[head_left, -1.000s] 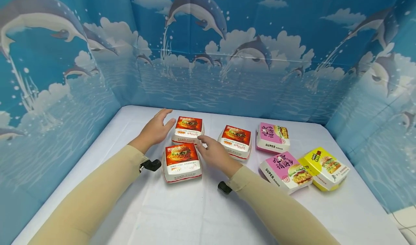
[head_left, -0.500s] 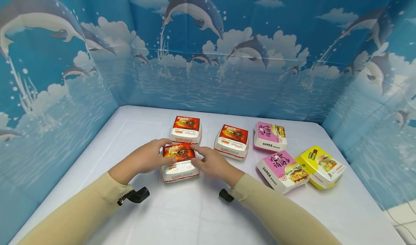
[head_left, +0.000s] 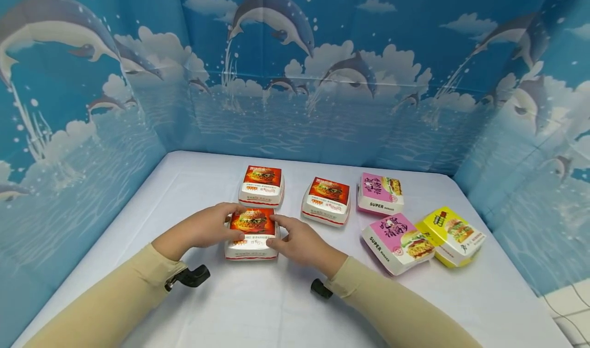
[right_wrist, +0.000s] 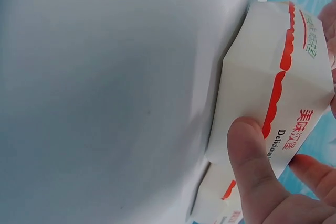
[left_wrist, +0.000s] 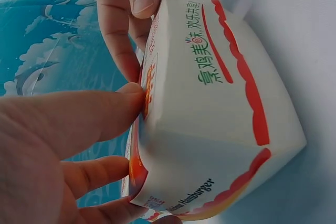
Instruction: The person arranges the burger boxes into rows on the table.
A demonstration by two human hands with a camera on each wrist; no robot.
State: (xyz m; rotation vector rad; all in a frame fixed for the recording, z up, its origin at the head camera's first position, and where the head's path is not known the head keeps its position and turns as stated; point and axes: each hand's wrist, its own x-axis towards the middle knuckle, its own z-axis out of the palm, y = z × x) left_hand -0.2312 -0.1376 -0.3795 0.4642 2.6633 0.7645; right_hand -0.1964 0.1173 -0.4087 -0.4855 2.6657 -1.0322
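Note:
In the head view, both hands are at the red-and-white burger box [head_left: 252, 245], which sits lid up near the middle-left of the table. My left hand [head_left: 207, 229] holds it from the left, thumb on the lid and fingers at the far left edge. From the right, my right hand [head_left: 301, 241] holds the same box [right_wrist: 262, 87]; in the right wrist view its thumb lies on the side wall. The left wrist view shows the box [left_wrist: 210, 108] shut, with the left thumb pressing near the lid's edge. Directly behind it stands a second red-and-white burger box [head_left: 261, 186].
A third red-and-white burger box [head_left: 325, 202] stands to the right. Further right are two pink burger boxes [head_left: 380, 193] and a yellow one [head_left: 451, 237], which touches the nearer pink box [head_left: 398, 244]. A dolphin-print curtain [head_left: 295, 81] borders the white table [head_left: 239, 307].
My left hand has come from beside the rear box to the front box. My right hand has shifted onto its right side. The front box has turned slightly and sits straighter.

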